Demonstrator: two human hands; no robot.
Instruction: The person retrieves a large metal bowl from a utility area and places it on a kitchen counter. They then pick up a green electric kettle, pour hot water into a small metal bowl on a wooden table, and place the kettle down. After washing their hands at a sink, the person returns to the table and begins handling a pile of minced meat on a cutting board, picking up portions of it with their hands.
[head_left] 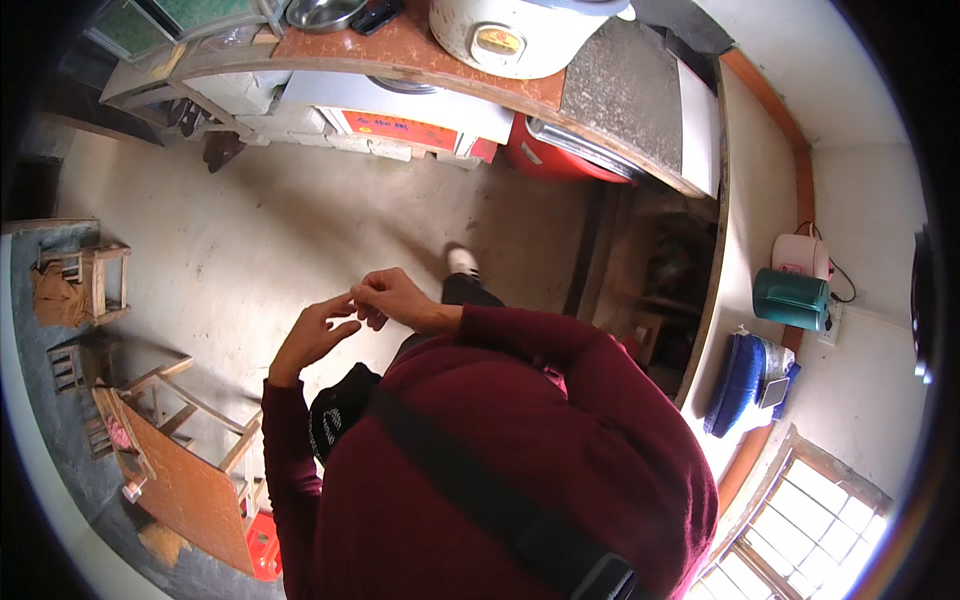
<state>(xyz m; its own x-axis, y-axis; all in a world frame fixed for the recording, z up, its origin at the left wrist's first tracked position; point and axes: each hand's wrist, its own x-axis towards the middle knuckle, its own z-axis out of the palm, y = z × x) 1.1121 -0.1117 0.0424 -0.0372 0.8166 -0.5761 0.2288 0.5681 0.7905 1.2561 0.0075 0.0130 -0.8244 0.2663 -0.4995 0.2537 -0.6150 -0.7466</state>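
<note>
Both hands are up in front of the chest over bare floor. Left hand (312, 335) has fingers loosely spread, tips pointing at the right. Right hand (392, 297) has fingers curled together, pinched at the left hand's fingertips. Whether anything sits in that pinch I cannot tell (too small, fingers cover it). The two hands touch, or nearly do, at the fingertips; nothing else is within reach of them.

Risks as I judge them:
- If something small is in the pinch, it is held by fingertips only, over open concrete floor (300, 230). A slip drops it well clear of any surface, and it would be hard to spot on that mottled grey.
- The black strap (470, 480) across the dark red sweater (560, 420), and the black pouch (335, 410) at the left elbow, could snag a sleeve if the arms drop fast.

Room and edges:
- Ahead: the counter edge (400, 65) curves across the top, carrying a white rice cooker (510, 35) and a steel bowl (322, 13). Well apart from the hands.
- Right: a long ledge (735, 230) with a teal jug (790, 297) and a blue folded cloth (740, 380); near the right shoulder, so a wide elbow swing could clip it.
- Left: wooden stools (95, 280) and a tipped wooden table (185, 480), near the left side, low down.
- Straight ahead between them the floor is open; one shoe (460, 262) is planted there.
</note>
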